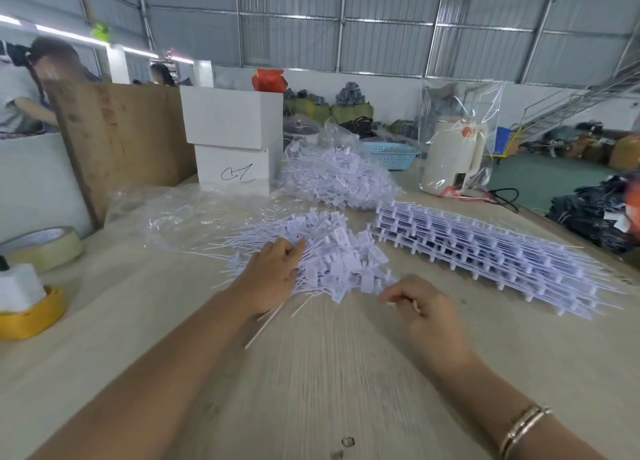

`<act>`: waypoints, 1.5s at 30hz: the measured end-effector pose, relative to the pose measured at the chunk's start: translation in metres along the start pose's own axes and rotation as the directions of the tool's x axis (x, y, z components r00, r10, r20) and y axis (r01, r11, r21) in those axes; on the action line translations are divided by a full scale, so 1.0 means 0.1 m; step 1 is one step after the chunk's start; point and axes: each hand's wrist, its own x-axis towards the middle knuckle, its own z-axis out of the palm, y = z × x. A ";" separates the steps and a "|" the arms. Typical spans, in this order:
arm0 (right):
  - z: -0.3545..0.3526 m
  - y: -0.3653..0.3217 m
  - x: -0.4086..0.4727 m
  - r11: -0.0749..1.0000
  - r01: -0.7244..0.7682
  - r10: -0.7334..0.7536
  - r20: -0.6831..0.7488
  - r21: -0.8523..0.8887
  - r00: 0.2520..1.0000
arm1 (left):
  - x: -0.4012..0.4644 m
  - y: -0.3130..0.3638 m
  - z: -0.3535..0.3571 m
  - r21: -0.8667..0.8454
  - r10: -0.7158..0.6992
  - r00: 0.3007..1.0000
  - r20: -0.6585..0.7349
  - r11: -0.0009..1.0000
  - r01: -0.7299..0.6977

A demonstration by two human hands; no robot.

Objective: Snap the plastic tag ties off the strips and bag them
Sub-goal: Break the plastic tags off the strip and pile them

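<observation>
Now the left hand (273, 272) rests with relaxed fingers on the loose pile of ties (332, 251) mid-table (311, 373); the right hand (420, 307), loosely curled, hovers beside it, with the strips (485, 251) stacked further right.

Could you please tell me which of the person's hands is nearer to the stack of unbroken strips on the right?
The right. The right hand hovers just left of the stack of strips, while the left hand rests farther away on the loose tie pile.
</observation>
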 end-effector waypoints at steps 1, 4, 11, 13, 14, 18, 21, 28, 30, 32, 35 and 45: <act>0.05 -0.08 0.05 0.994 0.091 -0.091 0.002 -0.064 0.996 | -0.01 0.01 -0.01 -0.008 0.010 1.000 0.000 1.000 -0.010; 0.23 -0.31 0.29 0.931 0.286 -0.235 0.228 -0.225 0.945 | -0.04 0.02 -0.12 -0.094 0.040 0.998 -0.046 0.995 -0.044; 0.80 -0.34 0.77 0.696 0.517 -0.145 0.607 -0.499 0.781 | 0.33 -0.44 -0.23 -0.360 -0.205 0.963 -0.175 0.924 0.132; 0.89 -0.27 0.82 0.675 0.510 -0.106 0.613 -0.534 0.783 | 0.52 -0.56 -0.18 -0.282 -0.241 0.970 -0.022 0.933 0.225; 0.92 -0.23 0.83 0.671 0.504 -0.094 0.611 -0.544 0.786 | 0.61 -0.59 -0.14 -0.259 -0.254 0.966 0.046 0.931 0.257; 0.92 -0.15 0.84 0.637 0.521 -0.117 0.598 -0.568 0.793 | 0.87 -0.60 0.00 -0.131 -0.299 0.940 0.165 0.938 0.322; 0.88 -0.14 0.80 0.621 0.512 -0.133 0.564 -0.593 0.815 | 0.96 -0.50 0.04 0.003 -0.306 0.944 0.125 0.951 0.308; 0.54 -0.13 0.46 0.524 0.506 -0.168 0.499 -0.685 0.850 | 0.61 -0.12 0.04 -0.358 -0.029 0.994 0.107 0.931 0.066; 0.46 -0.07 0.35 0.538 0.517 -0.208 0.490 -0.665 0.846 | 0.52 -0.09 -0.04 -0.440 -0.004 0.989 0.145 0.895 0.068; 0.39 -0.03 0.27 0.523 0.529 -0.243 0.477 -0.668 0.844 | 0.53 -0.14 -0.15 -0.435 -0.080 0.995 0.056 0.895 0.097; 0.35 -0.09 0.24 0.531 0.513 -0.225 0.471 -0.675 0.853 | 0.62 -0.23 -0.20 -0.241 -0.159 0.984 -0.079 0.961 0.136; 0.28 -0.04 0.25 0.543 0.503 -0.186 0.488 -0.673 0.853 | 0.70 0.06 0.02 -0.591 -0.011 0.993 0.119 0.803 0.079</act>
